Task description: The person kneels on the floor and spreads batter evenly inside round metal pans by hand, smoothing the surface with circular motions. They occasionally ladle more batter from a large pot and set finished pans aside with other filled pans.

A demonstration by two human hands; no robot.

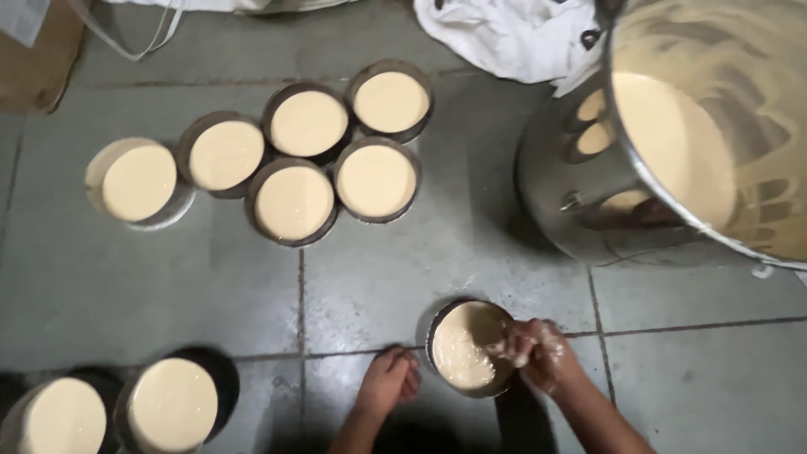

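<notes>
Hands are working apart: right hand (pixel 538 349), sticky with batter, is spreading batter in a half-full round tin (pixel 471 346); left hand (pixel 388 380) is resting open on the floor (pixel 420 269) beside it. Eight filled tins (pixel 307 122) are sitting farther from that tin; the big mixing bowl (pixel 706 143) is holding more batter.

Brown cardboard box (pixel 29 63), top-left corner.

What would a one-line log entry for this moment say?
right hand: batter-coated, in small round tin | left hand: on floor beside tin | big steel bowl: batter inside | eight filled tins around
</notes>
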